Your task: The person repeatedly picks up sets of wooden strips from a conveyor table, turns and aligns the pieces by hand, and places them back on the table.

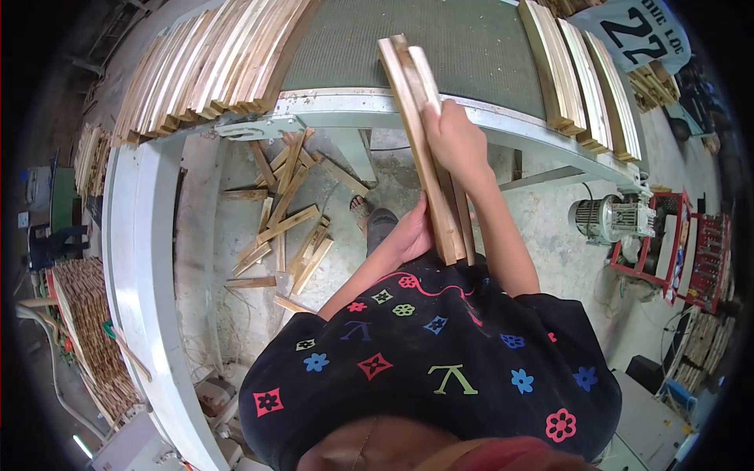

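Note:
A small bundle of long wooden strips (416,118) is held upright-slanted in front of my chest, its far end over the green conveyor belt (345,47). My right hand (455,140) is closed round the strips near their upper part, thumb on top. Lower down, my left hand (412,229) grips the bundle from its left side, its fingers partly hidden behind the wood. The strips lie side by side, with a gap between them near the lower end.
A long row of wooden strips (212,63) stands at the belt's left; smaller groups (554,67) stand at its right. The machine's metal frame (338,106) crosses before me. Loose offcuts (287,224) litter the floor below. A motor (597,218) is at the right.

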`<state>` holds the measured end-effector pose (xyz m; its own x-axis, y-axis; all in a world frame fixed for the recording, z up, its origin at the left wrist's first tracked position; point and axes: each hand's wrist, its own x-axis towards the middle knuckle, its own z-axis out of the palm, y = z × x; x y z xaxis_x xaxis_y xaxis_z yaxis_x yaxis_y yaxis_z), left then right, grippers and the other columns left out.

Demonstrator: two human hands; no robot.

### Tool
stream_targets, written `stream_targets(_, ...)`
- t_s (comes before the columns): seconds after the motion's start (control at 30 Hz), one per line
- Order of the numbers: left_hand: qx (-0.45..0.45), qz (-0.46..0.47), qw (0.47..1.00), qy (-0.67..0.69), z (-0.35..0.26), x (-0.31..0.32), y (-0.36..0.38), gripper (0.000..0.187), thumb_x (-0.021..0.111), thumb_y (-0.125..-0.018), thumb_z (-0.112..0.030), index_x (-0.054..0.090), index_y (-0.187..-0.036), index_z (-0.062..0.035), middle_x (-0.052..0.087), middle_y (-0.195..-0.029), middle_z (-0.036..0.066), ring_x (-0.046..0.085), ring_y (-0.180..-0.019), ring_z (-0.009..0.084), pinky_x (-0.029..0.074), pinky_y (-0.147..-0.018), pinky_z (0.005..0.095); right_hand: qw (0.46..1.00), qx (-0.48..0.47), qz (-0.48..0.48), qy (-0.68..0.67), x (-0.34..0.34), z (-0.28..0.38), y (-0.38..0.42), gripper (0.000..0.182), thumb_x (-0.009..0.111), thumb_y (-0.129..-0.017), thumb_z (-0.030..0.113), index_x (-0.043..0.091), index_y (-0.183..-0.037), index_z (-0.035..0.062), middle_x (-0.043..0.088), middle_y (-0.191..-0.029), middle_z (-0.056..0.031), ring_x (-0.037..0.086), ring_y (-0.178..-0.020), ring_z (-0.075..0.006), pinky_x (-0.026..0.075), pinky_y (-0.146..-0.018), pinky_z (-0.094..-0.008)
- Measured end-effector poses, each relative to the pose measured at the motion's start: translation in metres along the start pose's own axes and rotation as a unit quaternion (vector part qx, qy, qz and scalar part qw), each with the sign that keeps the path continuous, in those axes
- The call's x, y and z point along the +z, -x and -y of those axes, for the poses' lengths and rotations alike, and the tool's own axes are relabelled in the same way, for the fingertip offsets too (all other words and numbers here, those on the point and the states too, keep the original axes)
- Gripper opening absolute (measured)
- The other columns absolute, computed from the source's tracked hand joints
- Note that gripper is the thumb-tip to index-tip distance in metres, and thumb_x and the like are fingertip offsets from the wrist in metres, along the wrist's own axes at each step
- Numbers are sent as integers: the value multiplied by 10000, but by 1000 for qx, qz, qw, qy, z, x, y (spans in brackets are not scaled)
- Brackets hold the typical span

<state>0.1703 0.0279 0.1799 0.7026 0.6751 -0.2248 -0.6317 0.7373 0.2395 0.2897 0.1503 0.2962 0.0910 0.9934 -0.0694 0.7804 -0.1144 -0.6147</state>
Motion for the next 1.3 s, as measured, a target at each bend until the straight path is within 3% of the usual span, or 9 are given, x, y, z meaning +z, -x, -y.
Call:
stream_targets(0.27,27,-14,999,19,-66,0,-5,754,312,-1021,-616,283,-1539,-70,379,-1547,135,411,-1408,315,331,-1174,503,988,-130,-52,67,60,58,-77,830,661,-883,455,351,-1382,-131,511,-1198,-312,567,-1044,-461,510,-896,-518)
stream_targets(0.37,30,45,998,-17,-94,-9,5,883,269,-974,-722,349,-1521,-33,453,-1503,163,461,-1368,325,357,-1150,470,999,-22,-20,12,79,106,-185,840,663,-866,485,365,-1363,-124,485,-1277,-316,530,-1178,-465,484,-972,-520)
stream_targets(0.5,73,-66,992,-80,-103,-38,25,886,264,-978,-721,342,-1523,-27,457,-1501,167,484,-1342,326,358,-1147,457,994,22,-9,-108,116,146,-310,993,731,-773,592,432,-1364,-147,493,-1369,-324,538,-1243,-433,488,-1010,-465)
stream_targets(0.63,-25,-288,916,-277,-96,-122,60,774,366,-1013,-638,341,-1538,-69,481,-1488,152,488,-1340,309,359,-1125,440,875,24,109,-471,90,107,-296,623,652,-910,474,613,-1249,-47,667,-1195,-211,676,-1016,-283,548,-838,-350)
stream_targets(0.77,15,-419,875,-241,-108,-171,141,776,412,-992,-638,359,-1529,-81,486,-1490,147,476,-1346,326,336,-1116,485,977,-116,-172,-56,-17,-4,-239,425,670,-878,433,732,-1099,75,700,-1120,-138,673,-1008,-333,539,-843,-433)
stream_targets(0.83,133,-419,884,-158,-122,-158,186,776,410,-991,-640,353,-1533,-88,473,-1503,144,431,-1388,326,303,-1138,499,918,-64,-344,186,-77,-73,-211,447,709,-827,456,714,-1066,78,684,-1064,-169,637,-1042,-352,513,-890,-474)
stream_targets(0.97,219,-540,784,-214,-135,-160,231,776,400,-996,-635,338,-1535,-80,432,-1534,137,364,-1441,320,296,-1151,505,912,182,-208,304,-126,-168,-184,660,715,-824,473,511,-1308,73,558,-1241,-233,588,-1141,-424,459,-950,-575)
stream_targets(1.17,299,-317,894,-108,-139,-97,155,763,413,-1007,-600,331,-1533,-53,387,-1555,152,361,-1441,319,314,-1159,481,932,161,-217,241,-117,-184,-191,653,713,-813,385,479,-1337,75,510,-1261,-237,541,-1189,-442,449,-956,-578)
stream_targets(1.3,165,-189,956,-155,-93,-20,46,783,363,-1036,-566,299,-1512,52,377,-1539,230,377,-1430,334,310,-1193,442,944,111,-228,210,-102,-167,-137,670,734,-819,363,452,-1374,117,499,-1283,-244,519,-1170,-439,445,-943,-577)
